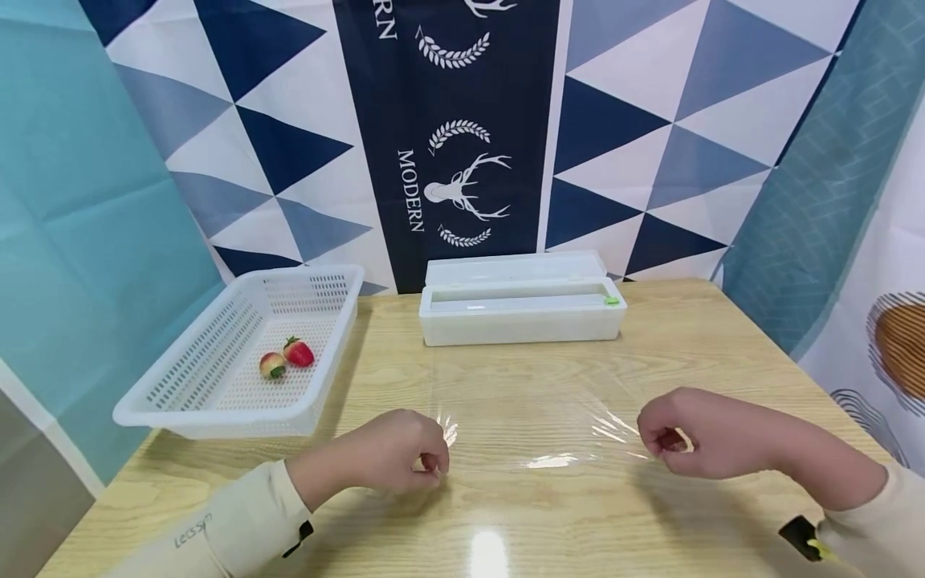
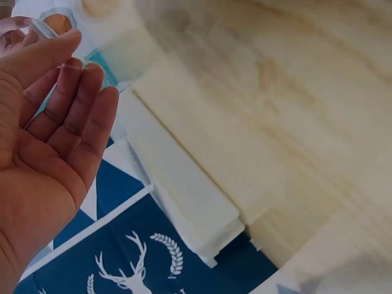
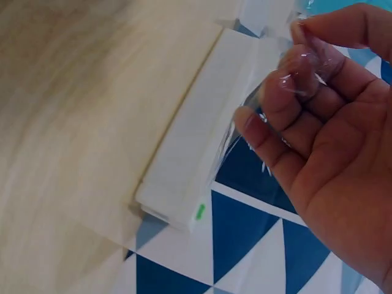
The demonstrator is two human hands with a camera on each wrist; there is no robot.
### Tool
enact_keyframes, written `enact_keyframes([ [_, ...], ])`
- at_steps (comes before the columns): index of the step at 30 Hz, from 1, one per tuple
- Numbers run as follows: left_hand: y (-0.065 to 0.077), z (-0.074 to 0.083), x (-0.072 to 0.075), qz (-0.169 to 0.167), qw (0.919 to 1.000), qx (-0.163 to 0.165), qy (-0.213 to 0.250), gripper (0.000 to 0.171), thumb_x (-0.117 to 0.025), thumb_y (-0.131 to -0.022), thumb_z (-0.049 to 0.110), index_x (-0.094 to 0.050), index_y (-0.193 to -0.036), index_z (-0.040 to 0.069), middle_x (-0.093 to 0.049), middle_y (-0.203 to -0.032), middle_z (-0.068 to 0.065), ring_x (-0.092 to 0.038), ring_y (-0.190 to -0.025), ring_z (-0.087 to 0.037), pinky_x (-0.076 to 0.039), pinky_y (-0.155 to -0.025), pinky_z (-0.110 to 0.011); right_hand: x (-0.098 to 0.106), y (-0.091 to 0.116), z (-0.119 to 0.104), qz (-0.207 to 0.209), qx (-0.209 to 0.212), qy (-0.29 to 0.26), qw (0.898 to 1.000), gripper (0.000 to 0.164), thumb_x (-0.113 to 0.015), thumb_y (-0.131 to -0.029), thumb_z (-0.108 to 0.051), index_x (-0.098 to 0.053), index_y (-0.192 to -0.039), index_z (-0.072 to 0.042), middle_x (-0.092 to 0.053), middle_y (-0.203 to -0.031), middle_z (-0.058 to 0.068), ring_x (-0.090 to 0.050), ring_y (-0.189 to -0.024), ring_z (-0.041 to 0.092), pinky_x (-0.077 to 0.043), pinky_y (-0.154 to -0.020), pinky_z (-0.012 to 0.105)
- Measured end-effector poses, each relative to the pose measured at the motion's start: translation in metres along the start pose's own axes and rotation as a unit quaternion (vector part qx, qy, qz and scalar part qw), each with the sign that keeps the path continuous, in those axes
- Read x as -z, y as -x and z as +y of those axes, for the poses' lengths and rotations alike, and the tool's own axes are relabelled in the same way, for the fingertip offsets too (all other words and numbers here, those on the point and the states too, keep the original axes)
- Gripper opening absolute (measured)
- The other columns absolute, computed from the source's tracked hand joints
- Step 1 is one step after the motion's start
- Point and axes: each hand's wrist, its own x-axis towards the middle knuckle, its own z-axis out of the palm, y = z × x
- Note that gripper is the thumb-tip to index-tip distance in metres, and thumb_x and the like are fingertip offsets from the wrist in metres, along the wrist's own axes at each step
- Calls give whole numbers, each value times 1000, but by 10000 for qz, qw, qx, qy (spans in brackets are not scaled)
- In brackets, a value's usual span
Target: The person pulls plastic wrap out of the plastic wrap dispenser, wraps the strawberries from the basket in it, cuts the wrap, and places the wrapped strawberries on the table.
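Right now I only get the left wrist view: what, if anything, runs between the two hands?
Observer: The head view shows clear film spread from the left hand across to the right hand.
Operator: Good. And does anything stand toward the back left of the table?
Observer: Yes, the head view shows a white basket there with two strawberries in it.
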Motion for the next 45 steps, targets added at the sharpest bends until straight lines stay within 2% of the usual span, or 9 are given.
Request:
enact_keyframes([
  [8, 3, 2, -11, -233, 9971, 328, -641, 19, -77, -75, 6, -65, -70, 20, -54, -68, 15, -44, -65, 4, -39, -60, -13, -27, -3, 8, -205, -321, 107, 9992, 35, -65, -72, 8, -53, -70, -25, -38, -66, -20, -35, -61, -6, -36, -52, 16],
  [15, 6, 1, -22, -275, 9919, 92, -1236, 20, -72, -70, 3, -70, -70, 23, -56, -68, 16, -45, -62, 5, -37, -56, -11, -41, -9, 11, -558, -611, 272, 9962, 36, -64, -77, 6, -48, -65, -23, -31, -63, -19, -27, -58, -4, -31, -51, 17],
  [21, 7, 0, -28, -100, 9894, -183, -1439, 29, -69, -68, 1, -50, -58, 20, -37, -63, 13, -32, -56, 0, -26, -46, -12, -47, -10, 14, -550, -487, 430, 9964, 36, -66, -79, 4, -48, -64, -23, -33, -63, -19, -28, -58, -4, -33, -51, 17],
  [25, 7, 1, -31, -242, 9884, -101, -1494, 22, -71, -72, 3, -62, -65, 22, -48, -66, 15, -43, -60, 1, -34, -49, -12, -49, -8, 15, -520, -499, 471, 9963, 36, -67, -83, -1, -46, -63, -22, -30, -63, -20, -25, -57, -5, -30, -50, 16],
  [29, 8, 3, -30, -490, 9890, 139, -1387, 18, -73, -74, 6, -71, -77, 24, -58, -73, 16, -52, -70, 2, -42, -58, -12, -49, -8, 14, -616, -819, 370, 9940, 31, -66, -87, -5, -50, -68, -24, -34, -63, -20, -28, -57, -4, -32, -51, 18],
  [32, 8, 4, -29, -634, 9897, 294, -1253, 18, -75, -72, 6, -71, -80, 22, -57, -73, 16, -51, -71, 3, -41, -59, -11, -48, -8, 13, -652, -987, 346, 9924, 30, -66, -89, -7, -52, -70, -25, -37, -64, -20, -30, -58, -4, -33, -52, 19],
  [37, 9, 8, -24, -855, 9880, 440, -1208, 17, -81, -71, 12, -72, -83, 20, -53, -72, 16, -47, -68, 4, -39, -59, -11, -48, -8, 11, -627, -932, 575, 9920, 37, -67, -88, -6, -46, -64, -24, -32, -64, -19, -27, -58, -3, -30, -53, 18],
  [41, 9, 12, -19, -854, 9867, 513, -1285, 17, -83, -71, 17, -72, -82, 22, -53, -75, 16, -46, -67, 4, -39, -57, -13, -47, -8, 10, -581, -924, 650, 9919, 31, -69, -85, -4, -53, -68, -26, -38, -69, -19, -32, -60, -3, -34, -53, 19],
  [45, 8, 15, -11, -647, 9884, 426, -1306, 14, -81, -72, 17, -72, -83, 21, -56, -79, 15, -49, -69, 4, -43, -58, -14, -43, -10, 9, -418, -800, 702, 9934, 28, -71, -82, -3, -58, -75, -27, -42, -74, -19, -37, -64, -2, -37, -55, 20],
])
